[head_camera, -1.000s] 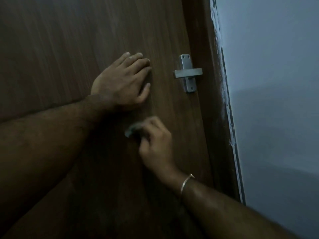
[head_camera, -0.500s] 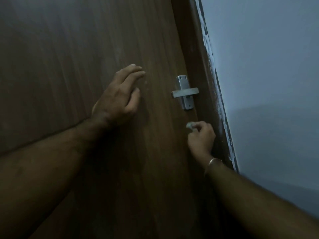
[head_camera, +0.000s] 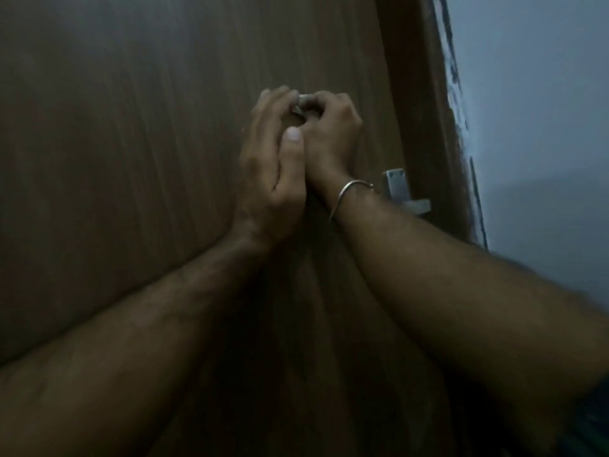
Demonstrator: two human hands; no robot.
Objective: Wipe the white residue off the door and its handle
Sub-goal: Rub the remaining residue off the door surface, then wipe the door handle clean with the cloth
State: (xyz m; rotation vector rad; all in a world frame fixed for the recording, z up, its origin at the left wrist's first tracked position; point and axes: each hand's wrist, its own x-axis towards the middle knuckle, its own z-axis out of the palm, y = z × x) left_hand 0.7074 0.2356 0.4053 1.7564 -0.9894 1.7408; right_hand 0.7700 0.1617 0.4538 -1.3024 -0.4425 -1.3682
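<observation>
While both hands meet over a small wad, the scene reads like this, placed against the handle:

Door: dark brown wood grain, filling most of the view; no white residue can be made out on its face in this dim light.

Frame edge: right of the handle, with ragged whitish marks along the border where it meets the grey wall.

Left hand: up and left of the handle, fingers curled toward the wad, thumb laid against the right hand.

Right hand: just above the handle, fingers bent and pinching the wad; a bangle sits on the wrist.

Handle: silver plate and lever, partly hidden behind the right forearm, untouched by either hand.

Wad: pale cloth or tissue between the fingertips of both hands, well above the handle.

Risk: refolding at fingertip level could let the wad slip and drop; low light may leave residue on the handle unnoticed.
</observation>
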